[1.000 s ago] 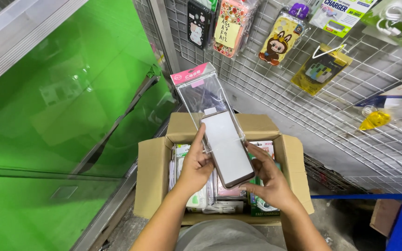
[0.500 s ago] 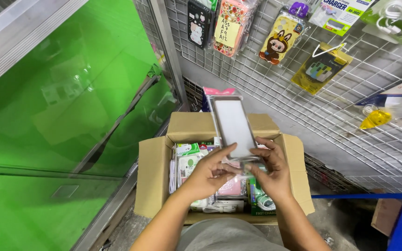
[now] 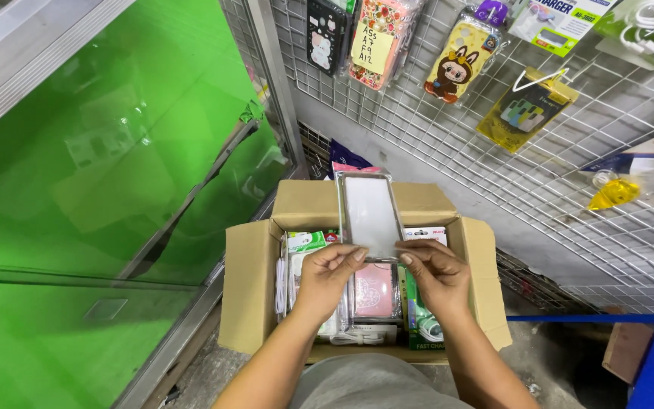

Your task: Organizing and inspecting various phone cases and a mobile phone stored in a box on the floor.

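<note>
Above the open cardboard box (image 3: 255, 288), left hand (image 3: 327, 280) and right hand (image 3: 437, 276) pinch a clear phone case (image 3: 369, 216) by its lower edge, apparently tilting it up for inspection

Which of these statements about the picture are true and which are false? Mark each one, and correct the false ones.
1. Both hands hold a clear phone case. True: the left hand and right hand pinch the lower end of the case.
2. The case lies flat inside the box. False: it is held up above the open cardboard box.
3. The box is empty. False: it is packed with packets, among them a pink one.
4. Phone cases hang on a wire grid behind the box. True: the grid carries several, such as a yellow cartoon case.
5. A green panel stands to the left. True: the panel.
</note>
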